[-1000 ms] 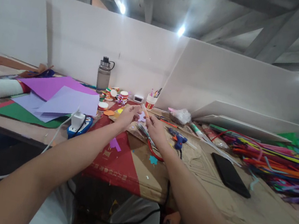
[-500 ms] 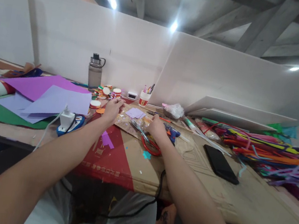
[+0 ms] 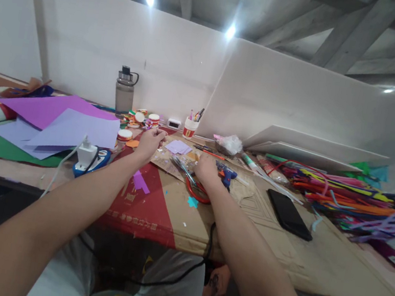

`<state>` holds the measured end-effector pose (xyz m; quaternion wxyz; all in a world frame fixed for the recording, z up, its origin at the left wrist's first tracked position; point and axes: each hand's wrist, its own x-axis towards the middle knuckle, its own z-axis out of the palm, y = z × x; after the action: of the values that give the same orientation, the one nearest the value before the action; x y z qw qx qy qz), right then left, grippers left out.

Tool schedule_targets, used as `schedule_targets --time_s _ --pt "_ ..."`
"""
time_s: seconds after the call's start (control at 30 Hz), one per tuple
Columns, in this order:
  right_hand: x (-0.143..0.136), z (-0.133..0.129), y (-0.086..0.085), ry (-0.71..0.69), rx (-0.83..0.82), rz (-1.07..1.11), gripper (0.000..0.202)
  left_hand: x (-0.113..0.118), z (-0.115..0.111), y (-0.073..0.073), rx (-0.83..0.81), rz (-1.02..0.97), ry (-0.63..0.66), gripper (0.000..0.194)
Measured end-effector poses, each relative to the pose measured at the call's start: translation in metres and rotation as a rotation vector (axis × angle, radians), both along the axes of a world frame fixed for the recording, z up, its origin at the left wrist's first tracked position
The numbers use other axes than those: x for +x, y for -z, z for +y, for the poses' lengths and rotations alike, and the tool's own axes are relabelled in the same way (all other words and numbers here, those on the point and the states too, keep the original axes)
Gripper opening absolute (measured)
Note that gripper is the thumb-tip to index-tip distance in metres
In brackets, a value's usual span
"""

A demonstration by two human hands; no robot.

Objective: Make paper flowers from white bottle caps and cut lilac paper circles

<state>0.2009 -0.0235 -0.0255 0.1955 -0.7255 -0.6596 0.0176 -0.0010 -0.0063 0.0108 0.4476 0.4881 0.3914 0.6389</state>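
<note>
My left hand (image 3: 151, 142) is over the left end of the cardboard work area, thumb and fingers drawn together; anything between them is too small to make out. My right hand (image 3: 206, 168) is curled closed beside scissors with red handles (image 3: 196, 193), its fingertips mostly hidden from me. Between the hands lies a small stack of lilac paper pieces (image 3: 179, 147) among tiny scraps. A teal paper flower (image 3: 192, 201) is just below the scissors. Right of my right hand sits a blue glue gun (image 3: 228, 175). Purple paper strips (image 3: 140, 182) lie on the red cardboard (image 3: 144, 209).
At left are large purple and lilac sheets (image 3: 73, 132), a white plug (image 3: 86, 155) on a blue power socket, and a water bottle (image 3: 124, 91). A pen cup (image 3: 190, 128) stands at the back. Rightward lie a black phone (image 3: 289, 214) and bundled colourful pipe cleaners (image 3: 342, 194).
My right hand has dropped slightly, closer to the scissors' handles. The left hand stays in nearly the same place, fingers still together. The whole view has shifted a little.
</note>
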Motion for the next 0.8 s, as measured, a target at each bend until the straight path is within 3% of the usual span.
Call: schedule_targets --time_s 0.17,0.57,0.67,0.8 --pt "0.001 0.001 -0.004 0.022 0.016 -0.061 0.029 -0.001 0.003 0.001 0.009 0.032 -0.007 0.013" --pt "0.001 -0.012 -0.030 -0.133 0.114 0.010 0.032 -0.002 0.006 0.000 0.062 0.069 -0.018 0.014" --pt "0.002 -0.023 -0.046 -0.144 0.074 0.001 0.032 -0.001 0.006 0.002 0.071 0.146 -0.018 0.012" --pt "0.005 -0.038 -0.061 -0.263 -0.101 -0.102 0.027 0.000 0.006 0.004 0.097 0.275 -0.006 0.009"
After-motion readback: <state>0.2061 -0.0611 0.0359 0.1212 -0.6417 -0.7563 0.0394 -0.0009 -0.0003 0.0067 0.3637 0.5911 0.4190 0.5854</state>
